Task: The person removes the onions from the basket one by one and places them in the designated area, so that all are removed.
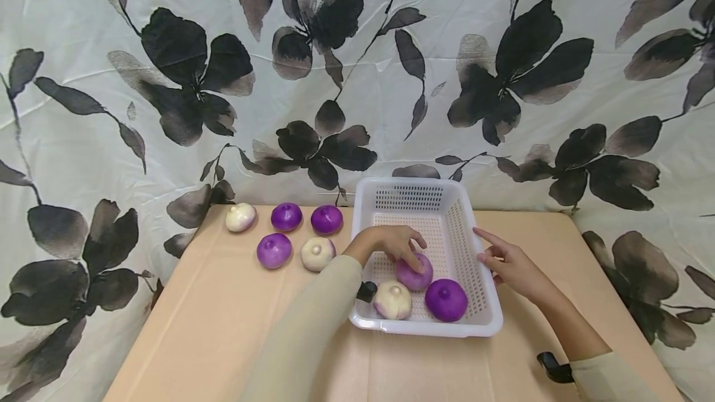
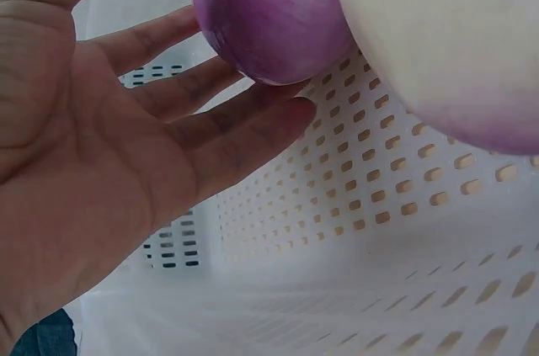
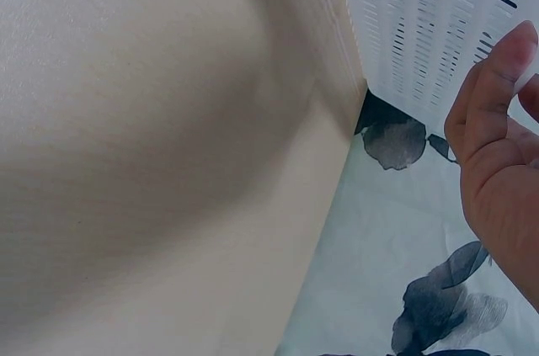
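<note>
In the head view a white plastic basket [image 1: 410, 326] holds two purple onions and one white onion [image 1: 393, 300]. My left hand [image 1: 393, 244] reaches inside, fingers on the lighter purple onion [image 1: 414, 273]. The left wrist view shows fairly straight, spread fingers [image 2: 227, 158] along that purple onion [image 2: 274, 15], beside the large pale onion [image 2: 446, 36]. A darker purple onion [image 1: 446, 300] sits at the basket's near right. At the basket's right rim is my right hand [image 1: 514, 268], index finger extended, fingertips at the edge. In the right wrist view the right hand [image 3: 505, 154] is beside the slotted wall [image 3: 421, 28].
Left of the basket on the tan table [image 1: 223, 327] lie several onions: a white one [image 1: 241, 218], another white one [image 1: 318, 254] and purple ones [image 1: 274, 250]. A floral cloth [image 1: 391, 110] hangs behind the table.
</note>
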### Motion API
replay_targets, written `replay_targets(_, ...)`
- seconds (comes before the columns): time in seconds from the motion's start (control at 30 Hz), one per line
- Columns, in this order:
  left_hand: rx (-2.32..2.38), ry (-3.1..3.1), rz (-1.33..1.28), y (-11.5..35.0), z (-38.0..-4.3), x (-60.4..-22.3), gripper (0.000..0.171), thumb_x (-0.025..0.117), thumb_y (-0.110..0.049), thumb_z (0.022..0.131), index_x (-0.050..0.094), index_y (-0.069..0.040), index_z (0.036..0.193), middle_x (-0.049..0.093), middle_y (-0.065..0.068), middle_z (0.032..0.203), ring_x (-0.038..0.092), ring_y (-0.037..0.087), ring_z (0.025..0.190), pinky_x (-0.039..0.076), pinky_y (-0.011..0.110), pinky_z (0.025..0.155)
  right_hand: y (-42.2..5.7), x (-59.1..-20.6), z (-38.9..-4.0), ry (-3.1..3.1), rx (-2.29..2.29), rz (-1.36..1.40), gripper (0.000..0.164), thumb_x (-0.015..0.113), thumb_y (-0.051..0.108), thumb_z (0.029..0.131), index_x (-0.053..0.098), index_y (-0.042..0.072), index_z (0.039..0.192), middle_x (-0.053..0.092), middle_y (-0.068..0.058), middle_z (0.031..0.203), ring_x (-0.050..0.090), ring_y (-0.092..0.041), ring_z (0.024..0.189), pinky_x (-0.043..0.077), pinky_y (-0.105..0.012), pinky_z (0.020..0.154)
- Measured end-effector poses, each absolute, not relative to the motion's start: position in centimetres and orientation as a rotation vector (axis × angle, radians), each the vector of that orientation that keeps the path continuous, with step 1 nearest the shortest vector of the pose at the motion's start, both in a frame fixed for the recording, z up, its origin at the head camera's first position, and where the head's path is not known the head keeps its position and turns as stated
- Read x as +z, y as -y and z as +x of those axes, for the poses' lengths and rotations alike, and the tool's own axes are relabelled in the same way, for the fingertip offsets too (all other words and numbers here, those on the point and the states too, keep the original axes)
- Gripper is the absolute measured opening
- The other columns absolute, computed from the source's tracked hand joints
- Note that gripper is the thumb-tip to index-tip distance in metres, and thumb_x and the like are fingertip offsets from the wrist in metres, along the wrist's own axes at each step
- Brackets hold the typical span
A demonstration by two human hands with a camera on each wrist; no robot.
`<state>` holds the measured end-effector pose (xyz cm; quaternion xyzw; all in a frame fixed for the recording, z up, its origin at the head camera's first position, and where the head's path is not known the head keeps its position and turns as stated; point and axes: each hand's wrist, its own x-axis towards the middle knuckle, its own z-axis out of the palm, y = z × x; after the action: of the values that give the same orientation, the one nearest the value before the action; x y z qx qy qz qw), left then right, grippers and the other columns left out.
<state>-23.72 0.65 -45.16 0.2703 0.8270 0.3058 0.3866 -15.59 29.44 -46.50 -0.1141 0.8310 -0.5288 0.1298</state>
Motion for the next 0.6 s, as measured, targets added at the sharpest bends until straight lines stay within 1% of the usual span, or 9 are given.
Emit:
replay_targets(0.13, 0.759, -2.1, 0.692, -0.56, -23.82, -45.42, 0.076, 0.082, -0.03, 0.076, 0.047, -0.008, 0.14, 0.056, 0.017, 0.131, 0.058, 0.019, 0.111, 0.057, 0.039, 0.085, -29.41, -46.48, -15.56, -2.417, -1.529, -0.328, 0.066, 0.058, 0.014, 0.096, 0.025, 0.013, 0.153, 0.054, -0.021, 0.093, 0.066, -0.017, 0.077, 0.059, -0.038, 0.057)
replay_targets(0.4, 0.758, -2.089, 0.689, -0.54, -23.82, -45.71, 0.076, 0.084, -0.023, 0.074, 0.047, -0.007, 0.138, 0.057, 0.018, 0.13, 0.059, 0.016, 0.104, 0.057, 0.033, 0.081, -29.4, -46.38, -15.58, -2.428, -1.518, -0.323, 0.066, 0.057, 0.013, 0.097, 0.024, 0.014, 0.154, 0.054, -0.021, 0.094, 0.066, -0.017, 0.078, 0.059, -0.037, 0.058)
replay_targets(0.6, 0.772, -2.114, 0.68, -0.64, -23.77, -45.86, 0.064, 0.083, -0.017, 0.074, 0.055, -0.009, 0.131, 0.059, 0.014, 0.124, 0.06, 0.015, 0.097, 0.057, 0.032, 0.08, -29.53, -46.39, -15.77, -2.43, -1.508, -0.319, 0.066, 0.057, 0.013, 0.097, 0.024, 0.015, 0.154, 0.055, -0.021, 0.095, 0.066, -0.017, 0.079, 0.059, -0.036, 0.058)
